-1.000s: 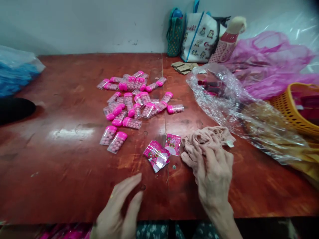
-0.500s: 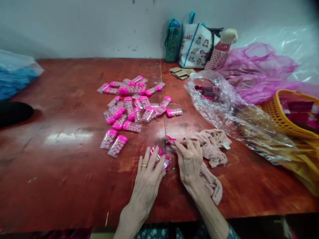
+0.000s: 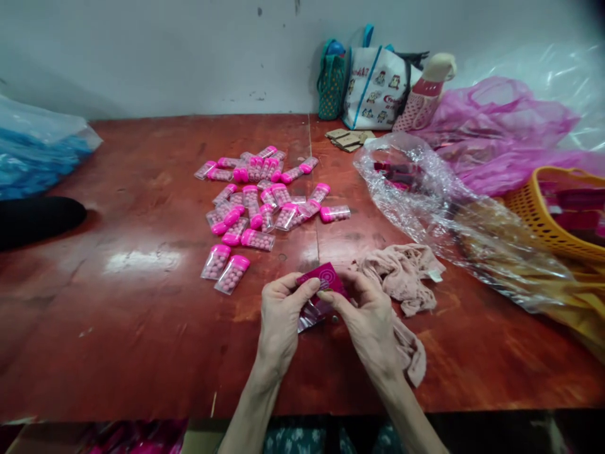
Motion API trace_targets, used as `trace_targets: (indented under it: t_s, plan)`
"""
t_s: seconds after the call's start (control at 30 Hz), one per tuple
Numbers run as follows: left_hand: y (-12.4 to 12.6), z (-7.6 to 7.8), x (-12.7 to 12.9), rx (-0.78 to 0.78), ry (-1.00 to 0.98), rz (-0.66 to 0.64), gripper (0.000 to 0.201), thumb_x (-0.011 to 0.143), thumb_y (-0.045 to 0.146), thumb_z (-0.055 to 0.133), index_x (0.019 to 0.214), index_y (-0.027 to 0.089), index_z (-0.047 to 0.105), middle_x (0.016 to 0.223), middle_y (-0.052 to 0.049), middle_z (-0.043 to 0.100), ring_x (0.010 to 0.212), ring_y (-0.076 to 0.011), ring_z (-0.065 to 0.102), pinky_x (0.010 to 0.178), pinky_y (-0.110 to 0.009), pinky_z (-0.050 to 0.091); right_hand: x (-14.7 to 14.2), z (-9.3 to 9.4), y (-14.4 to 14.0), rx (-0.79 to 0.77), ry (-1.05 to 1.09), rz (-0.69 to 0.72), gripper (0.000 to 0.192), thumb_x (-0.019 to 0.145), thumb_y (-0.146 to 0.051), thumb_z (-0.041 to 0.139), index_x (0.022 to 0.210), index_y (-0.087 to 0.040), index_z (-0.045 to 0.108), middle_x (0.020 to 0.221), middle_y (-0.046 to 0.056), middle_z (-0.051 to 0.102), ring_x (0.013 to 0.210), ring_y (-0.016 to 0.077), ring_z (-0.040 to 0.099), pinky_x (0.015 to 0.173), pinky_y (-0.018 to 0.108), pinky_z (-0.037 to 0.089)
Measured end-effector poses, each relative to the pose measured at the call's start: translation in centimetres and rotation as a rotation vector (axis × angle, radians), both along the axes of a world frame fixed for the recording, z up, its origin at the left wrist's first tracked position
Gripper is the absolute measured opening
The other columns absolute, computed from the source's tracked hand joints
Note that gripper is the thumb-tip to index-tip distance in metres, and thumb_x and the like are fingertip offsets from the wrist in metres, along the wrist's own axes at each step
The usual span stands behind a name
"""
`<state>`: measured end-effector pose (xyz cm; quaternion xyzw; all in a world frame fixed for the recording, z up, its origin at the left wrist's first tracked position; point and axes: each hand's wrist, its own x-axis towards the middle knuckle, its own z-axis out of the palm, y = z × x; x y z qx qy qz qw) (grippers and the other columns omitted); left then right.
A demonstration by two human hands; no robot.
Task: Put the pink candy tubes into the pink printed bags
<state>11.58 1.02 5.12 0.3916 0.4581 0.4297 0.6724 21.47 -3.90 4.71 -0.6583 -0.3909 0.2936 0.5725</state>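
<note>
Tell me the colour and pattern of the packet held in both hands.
Magenta packet with a pale concentric-ring swirl; head view.

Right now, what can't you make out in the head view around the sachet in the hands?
- Pink sachet: print too small to read; both hands' fingers cover its lower edge.
- Further packets beneath: mostly hidden by the left hand and right hand.
- Clear plastic bag: contents blurred by crinkled film.
- Yellow basket: cut off by the right edge.

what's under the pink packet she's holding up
More clear-fronted packets lie on the table below the pink packet that both hands hold. How many cannot be told; the hands cover most of them.
</note>
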Motion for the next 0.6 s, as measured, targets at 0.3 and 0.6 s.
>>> trace_targets:
  t_s: [0.3,0.6]
  plan:
    - [0.2,-0.8,0.9,0.190,0.329,0.042,0.014,0.070,0.029,0.069,0.067,0.016,0.063,0.058,0.003,0.057,0.054,-0.0128,0.052,0.054,-0.025,0.043,1.1,-1.2,0.5,-0.049,0.001,0.028,0.025,0.087,-0.029,0.049,0.074,-0.019,0.067,0.064,-0.002,0.059,0.059,0.0139,0.049,0.055,0.025,0.040]
    - [-0.1,-2.5,1.8,0.692,0.788,0.093,0.030,0.078,0.013,0.056,0.108,0.015,0.063,0.104,-0.013,0.061,0.097,-0.0262,0.051,0.088,-0.041,0.038,1.5,-2.8,0.4,0.017,0.051,-0.144,0.022,0.084,-0.035,0.056,0.090,-0.018,0.068,0.081,0.003,0.063,0.075,0.0181,0.054,0.072,0.031,0.044]
